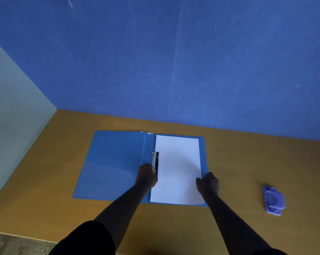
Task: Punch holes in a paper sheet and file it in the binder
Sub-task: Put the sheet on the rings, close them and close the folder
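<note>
The upper part of the view, from nine o'clock round to three o'clock, is filled by a blue partition wall (pixel 174 61), and a paler grey-blue side panel (pixel 13 116) is seen meeting it at nine o'clock. Below these, a brown desk top (pixel 247 162) is spread across the lower half, with a strip of speckled floor (pixel 17 243) visible past its near edge at seven o'clock. A blue binder (pixel 111 162) is laid open and flat at the centre of the desk, its left cover bare and its spine running from twelve to six o'clock. On its right half a white paper sheet (pixel 177 162) is laid flat, its left edge brought against the metal binder clip (pixel 155 161) beside the spine; whether the sheet has been threaded onto the clip cannot be told. The near end of the clip is covered by the left hand (pixel 146 176), which is curled over it with the fingers bent; how firmly it is gripped cannot be made out. The right hand (pixel 208 183) is set at the sheet's right edge, toward four o'clock of the binder, fingers curled at the margin of paper and cover; whether that edge is pinched or only touched cannot be told. Both forearms are extended from six o'clock, and the near corners of the binder are partly hidden by them. A small purple hole punch (pixel 273 199) is left lying on the desk at four o'clock, well apart from the binder and from the right hand.
</note>
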`<state>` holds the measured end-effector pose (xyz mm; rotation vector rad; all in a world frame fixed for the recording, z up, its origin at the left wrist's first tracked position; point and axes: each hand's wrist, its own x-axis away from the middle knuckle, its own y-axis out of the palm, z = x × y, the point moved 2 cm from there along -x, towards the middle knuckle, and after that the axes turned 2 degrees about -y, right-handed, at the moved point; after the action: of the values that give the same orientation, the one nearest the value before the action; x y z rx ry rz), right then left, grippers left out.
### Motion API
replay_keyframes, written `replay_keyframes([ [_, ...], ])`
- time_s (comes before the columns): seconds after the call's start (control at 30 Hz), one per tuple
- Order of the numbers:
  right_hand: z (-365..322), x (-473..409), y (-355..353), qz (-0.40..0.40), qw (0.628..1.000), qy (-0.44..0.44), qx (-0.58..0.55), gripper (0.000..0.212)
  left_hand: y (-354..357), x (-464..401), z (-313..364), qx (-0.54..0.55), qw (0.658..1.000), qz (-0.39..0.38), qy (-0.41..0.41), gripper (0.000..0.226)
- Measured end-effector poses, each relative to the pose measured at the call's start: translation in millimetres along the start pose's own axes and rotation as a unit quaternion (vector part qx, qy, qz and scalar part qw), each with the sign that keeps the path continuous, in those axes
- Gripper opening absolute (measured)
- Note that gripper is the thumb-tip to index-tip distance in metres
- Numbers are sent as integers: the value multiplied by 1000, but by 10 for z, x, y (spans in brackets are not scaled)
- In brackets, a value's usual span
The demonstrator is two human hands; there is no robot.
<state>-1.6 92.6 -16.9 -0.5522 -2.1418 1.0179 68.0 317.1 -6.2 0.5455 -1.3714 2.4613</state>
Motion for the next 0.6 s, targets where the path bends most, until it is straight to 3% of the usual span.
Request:
replay_keyframes([
  [0.03, 25, -20, -36, 6, 1000, -2, -4, 6, 9, 10, 19, 6, 1000, -3, 2, 24],
  [0.13, 87, -77, -123, 38, 999, -11, -6, 27, 69, 61, 80, 21, 1000, -12, 12, 21],
  [0.27, 134, -78, -240, 46, 998, -35, -11, 9, 134, 117, 129, 45, 999, -14, 10, 18],
  [0.4, 82, -30, -356, 66, 996, -60, 19, 18, 103, 121, 143, 66, 998, -14, 5, 26],
  [0.6, -215, 232, -435, 97, 974, -162, 126, 21, 2, 190, 353, 41, 995, 82, 35, 20],
])
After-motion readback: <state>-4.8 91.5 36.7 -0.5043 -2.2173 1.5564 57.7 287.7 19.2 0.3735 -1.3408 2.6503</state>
